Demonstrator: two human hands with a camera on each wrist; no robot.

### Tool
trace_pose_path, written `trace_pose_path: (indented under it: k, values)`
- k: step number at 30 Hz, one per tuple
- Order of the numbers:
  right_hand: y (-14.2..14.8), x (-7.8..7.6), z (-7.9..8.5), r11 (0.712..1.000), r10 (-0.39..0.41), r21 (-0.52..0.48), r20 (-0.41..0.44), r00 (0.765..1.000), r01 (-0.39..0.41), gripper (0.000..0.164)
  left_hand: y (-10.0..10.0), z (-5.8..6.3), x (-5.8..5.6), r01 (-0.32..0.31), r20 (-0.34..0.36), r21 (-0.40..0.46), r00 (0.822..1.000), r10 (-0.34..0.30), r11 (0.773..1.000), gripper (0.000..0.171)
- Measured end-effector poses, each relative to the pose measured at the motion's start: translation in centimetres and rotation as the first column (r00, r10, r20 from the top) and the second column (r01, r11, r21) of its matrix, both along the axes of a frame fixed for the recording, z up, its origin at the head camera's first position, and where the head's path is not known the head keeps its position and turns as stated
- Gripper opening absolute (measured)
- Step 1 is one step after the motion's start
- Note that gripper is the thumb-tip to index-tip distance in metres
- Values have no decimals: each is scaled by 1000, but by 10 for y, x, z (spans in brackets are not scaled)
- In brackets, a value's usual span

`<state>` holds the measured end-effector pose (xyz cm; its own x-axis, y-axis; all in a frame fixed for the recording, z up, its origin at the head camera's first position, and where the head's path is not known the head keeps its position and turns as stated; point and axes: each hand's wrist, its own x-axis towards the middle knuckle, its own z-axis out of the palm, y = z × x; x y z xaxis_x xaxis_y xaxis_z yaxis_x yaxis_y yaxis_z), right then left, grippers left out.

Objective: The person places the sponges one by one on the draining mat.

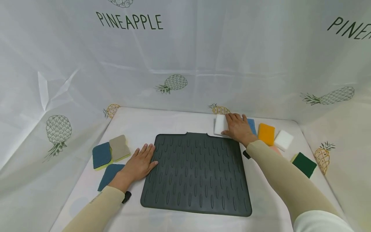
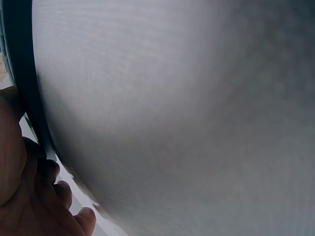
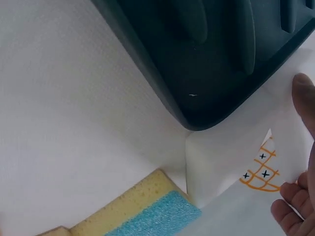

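Observation:
A dark grey ridged mat [image 1: 197,180] with a raised rim lies at the middle of the table. My left hand [image 1: 140,164] rests along its left edge, fingers straight and thumb on the rim; the left wrist view shows that hand only in part. Beyond the mat's far right corner, my right hand [image 1: 239,129] holds a white sponge [image 1: 220,125] between thumb and fingers. Part of that hand shows at the right edge of the right wrist view, with its thumb [image 3: 302,96] near the mat. A blue and yellow sponge [image 3: 157,211] lies close by.
To the left lie two blue scouring sponges [image 1: 101,155] and a beige one [image 1: 119,148]. At the right are an orange sponge [image 1: 266,134], a second white sponge [image 1: 283,140], a pink one [image 1: 275,149] and a dark green one [image 1: 304,165]. A pineapple-print curtain [image 1: 246,58] hangs behind the table.

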<state>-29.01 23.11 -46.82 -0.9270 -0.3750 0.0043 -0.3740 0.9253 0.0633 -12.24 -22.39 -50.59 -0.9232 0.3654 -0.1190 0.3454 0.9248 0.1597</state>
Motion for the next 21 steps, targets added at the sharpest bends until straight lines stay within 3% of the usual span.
trace_pose_path:
  k: [13, 21]
  values:
    - [-1, -3, -1, 999, 26, -47, 12, 1000, -25, 113, -3, 1, 1, 3, 10, -1, 1000, -3, 1000, 76]
    - [-3, -12, -2, 999, 4, -35, 89, 996, -1, 116, -2, 1, 0, 2, 8, 24, 1000, -2, 1000, 75]
